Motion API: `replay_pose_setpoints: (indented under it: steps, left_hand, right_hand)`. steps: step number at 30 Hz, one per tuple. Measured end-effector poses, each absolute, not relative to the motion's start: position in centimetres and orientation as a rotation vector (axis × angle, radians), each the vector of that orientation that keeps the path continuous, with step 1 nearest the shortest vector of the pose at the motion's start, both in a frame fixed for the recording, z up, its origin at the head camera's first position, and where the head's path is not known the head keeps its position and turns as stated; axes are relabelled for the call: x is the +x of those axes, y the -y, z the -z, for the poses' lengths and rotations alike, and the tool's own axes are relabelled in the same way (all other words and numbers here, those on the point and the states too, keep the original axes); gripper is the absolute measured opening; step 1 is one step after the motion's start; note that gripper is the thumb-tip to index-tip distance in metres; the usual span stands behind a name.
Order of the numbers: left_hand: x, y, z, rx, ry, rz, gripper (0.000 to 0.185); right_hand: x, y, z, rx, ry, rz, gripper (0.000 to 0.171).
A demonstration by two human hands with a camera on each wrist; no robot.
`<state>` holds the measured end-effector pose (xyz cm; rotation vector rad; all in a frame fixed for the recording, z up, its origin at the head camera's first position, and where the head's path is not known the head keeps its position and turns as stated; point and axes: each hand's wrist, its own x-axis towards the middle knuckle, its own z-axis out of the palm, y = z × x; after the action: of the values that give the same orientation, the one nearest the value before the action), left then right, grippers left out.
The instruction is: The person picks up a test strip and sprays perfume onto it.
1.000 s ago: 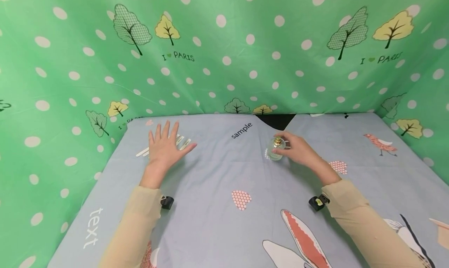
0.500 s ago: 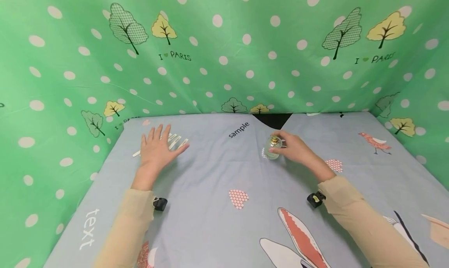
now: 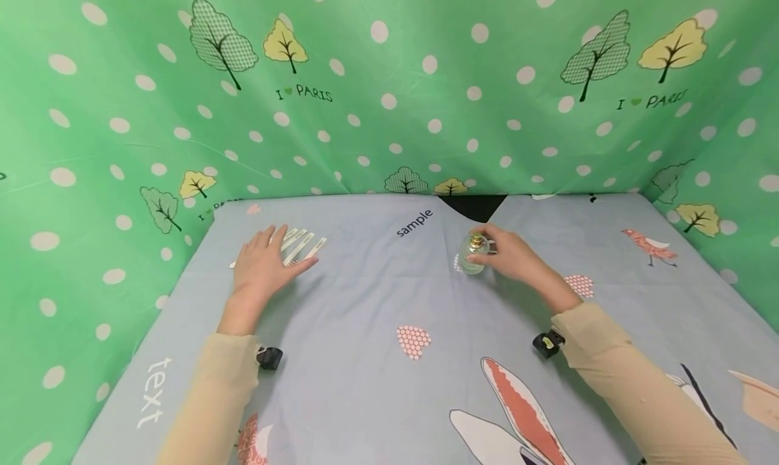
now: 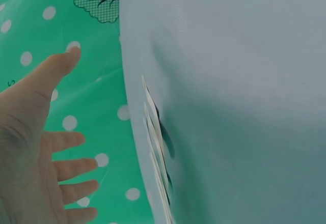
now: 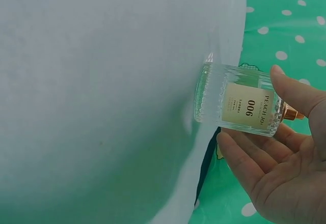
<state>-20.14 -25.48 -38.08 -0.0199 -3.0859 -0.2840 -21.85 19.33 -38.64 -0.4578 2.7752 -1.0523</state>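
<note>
Clear glass bottle (image 5: 237,100) bore a cream label and gold collar; tablecloth (image 3: 377,303) was pale blue-grey; backdrop (image 3: 389,80) was green with white dots.

A makeshift recording booth: green polka-dot tree-print fabric walls (image 3: 389,80) enclosing a table under a grey-blue cartoon-print cloth (image 3: 365,303).

Bottle (image 5: 237,101): clear ribbed glass, glossy, with a matt cream paper label and a shiny gold metal collar (image 5: 290,114). Strips (image 3: 301,245): thin white paper, matt (print too small to read). Surface (image 3: 389,296): grey-blue printed cloth, matt, smooth with faint creases. Backdrop (image 3: 389,80): green dotted cloth, matt, softly wrinkled.
</note>
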Motion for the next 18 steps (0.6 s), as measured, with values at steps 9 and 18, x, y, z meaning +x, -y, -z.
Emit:
replay_pose_setpoints:
  steps: [9, 18]
  left_hand:
    - [-19.4, 26.2, 38.3, 0.043, 3.138, 0.347, 0.099]
    - [-18.9, 26.8, 38.7, 0.07, 3.161, 0.393, 0.089]
  right_hand:
    - [-21.9, -19.2, 38.8, -0.449, -2.775, 1.057, 0.057]
    - [-21.9, -19.3, 38.7, -0.444, -2.784, 1.045, 0.056]
